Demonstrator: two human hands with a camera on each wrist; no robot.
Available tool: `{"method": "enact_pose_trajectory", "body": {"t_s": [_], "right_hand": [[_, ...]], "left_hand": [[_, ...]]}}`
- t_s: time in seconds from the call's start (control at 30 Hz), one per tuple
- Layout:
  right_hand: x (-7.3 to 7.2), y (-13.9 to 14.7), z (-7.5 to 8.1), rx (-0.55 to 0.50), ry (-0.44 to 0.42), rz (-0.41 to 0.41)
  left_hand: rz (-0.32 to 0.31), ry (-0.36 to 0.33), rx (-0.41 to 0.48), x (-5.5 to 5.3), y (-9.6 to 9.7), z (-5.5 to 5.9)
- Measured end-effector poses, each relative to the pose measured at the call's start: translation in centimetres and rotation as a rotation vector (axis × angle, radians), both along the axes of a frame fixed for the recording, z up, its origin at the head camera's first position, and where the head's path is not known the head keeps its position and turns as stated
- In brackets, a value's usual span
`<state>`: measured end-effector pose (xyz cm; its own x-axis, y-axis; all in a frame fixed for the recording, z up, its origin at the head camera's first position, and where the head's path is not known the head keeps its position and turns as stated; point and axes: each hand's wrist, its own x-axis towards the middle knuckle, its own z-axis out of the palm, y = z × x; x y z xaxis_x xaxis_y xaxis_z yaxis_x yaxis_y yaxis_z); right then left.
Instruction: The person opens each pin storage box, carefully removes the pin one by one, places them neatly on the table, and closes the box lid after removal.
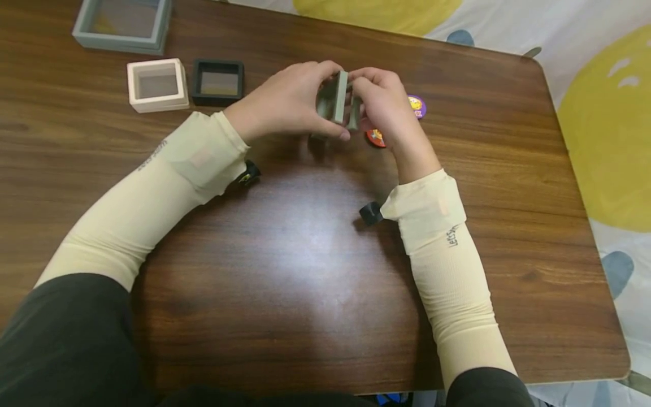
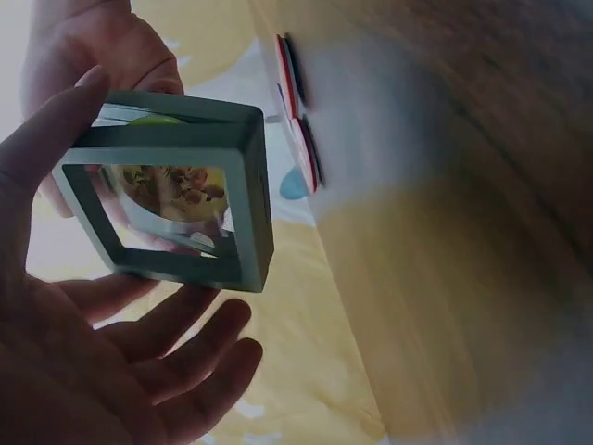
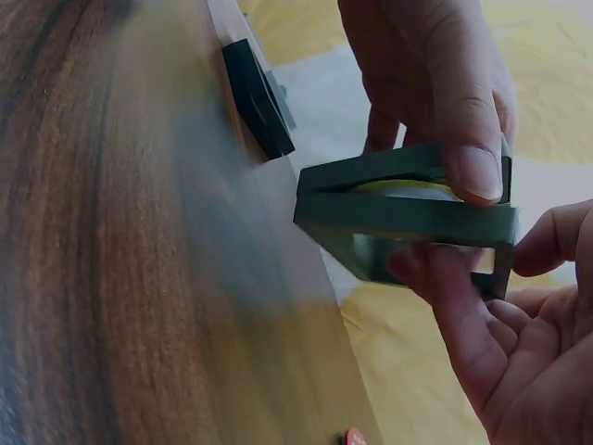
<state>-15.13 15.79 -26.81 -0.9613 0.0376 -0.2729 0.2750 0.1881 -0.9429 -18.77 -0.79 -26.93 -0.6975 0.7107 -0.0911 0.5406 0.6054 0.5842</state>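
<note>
Both hands hold a small green display frame (image 1: 340, 97) up over the table. Its two halves stand slightly apart at one edge, a narrow wedge showing in the right wrist view. Between them sits a round yellow badge (image 2: 176, 193) with a printed picture, seen through the clear window. My left hand (image 1: 292, 97) grips one half, thumb along one edge and fingertips at the opposite edge. My right hand (image 1: 389, 104) grips the other half, its fingers partly hidden behind the frame in the head view; in the right wrist view its fingertips (image 3: 435, 269) are at the window opening.
On the table (image 1: 285, 294) at the back left lie a white frame (image 1: 158, 105), a black frame (image 1: 217, 102) and a larger grey-green frame (image 1: 120, 43). Purple (image 1: 418, 106) and red (image 1: 376, 138) round badges lie by the right hand. A patterned cloth (image 1: 529, 22) hangs beyond the table's edge.
</note>
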Motion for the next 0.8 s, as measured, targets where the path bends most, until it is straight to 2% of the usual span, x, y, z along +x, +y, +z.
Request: {"method": "enact_pose_trajectory", "body": {"t_s": [0.1, 0.23, 0.4, 0.5, 0.57, 0.67, 0.8], "right_hand": [[-0.1, -0.1, -0.2, -0.077, 0.003, -0.018], [-0.4, 0.1, -0.5, -0.281, 0.009, -0.078], [-0.6, 0.5, -1.1, -0.534, 0.042, -0.123], [-0.8, 0.5, -1.3, -0.634, 0.014, -0.118], [-0.9, 0.4, -1.4, -0.658, -0.021, -0.123], [-1.0, 0.1, -1.4, -0.617, -0.044, -0.159], [-0.8, -0.4, -1.2, -0.500, 0.007, -0.186]], "left_hand": [[-0.032, 0.023, -0.037, 0.1, -0.1, 0.0], [-0.057, 0.002, -0.036, -0.1, -0.3, 0.0], [-0.014, -0.043, 0.036, -0.6, -0.5, 0.5], [0.029, -0.050, 0.089, -0.7, -0.7, 0.8], [0.051, -0.046, 0.114, -0.7, -0.8, 0.9], [0.090, -0.048, 0.131, -0.7, -0.8, 0.9], [0.137, -0.066, 0.120, -0.8, -0.8, 0.8]]}}
